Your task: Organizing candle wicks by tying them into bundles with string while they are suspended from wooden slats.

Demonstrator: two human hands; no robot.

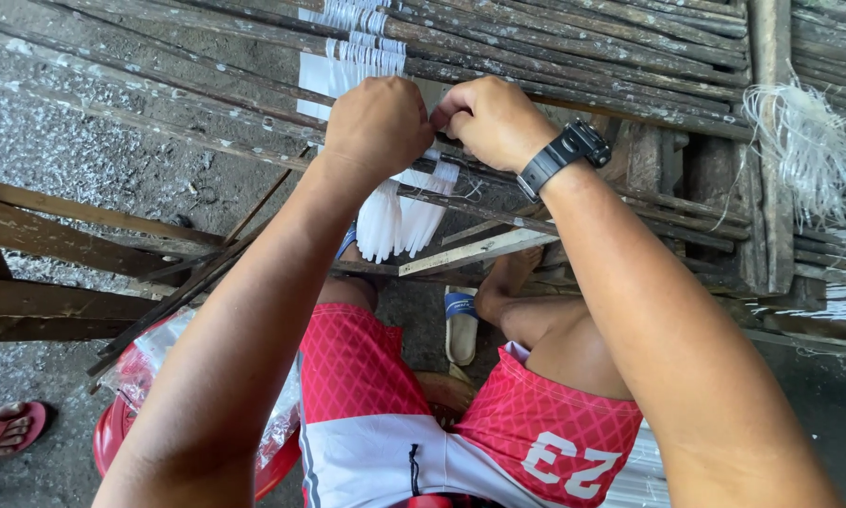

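Nearest, the person's forearms cover much of the lap and a red basin (112,428) at lower left. Farther up, the left hand (378,124) is curled into a fist and the right hand (494,120), fingers pinched tight, meets it on white plastic strips (399,214) hanging from a rack of thin wooden sticks (574,47); the fingertips themselves are hidden.

White plastic strips (399,218) hang in a flat bunch under the wooden slat rack (574,56). More of the same strips (352,52) lie woven across the rack's slats, just above the hanging bunch.
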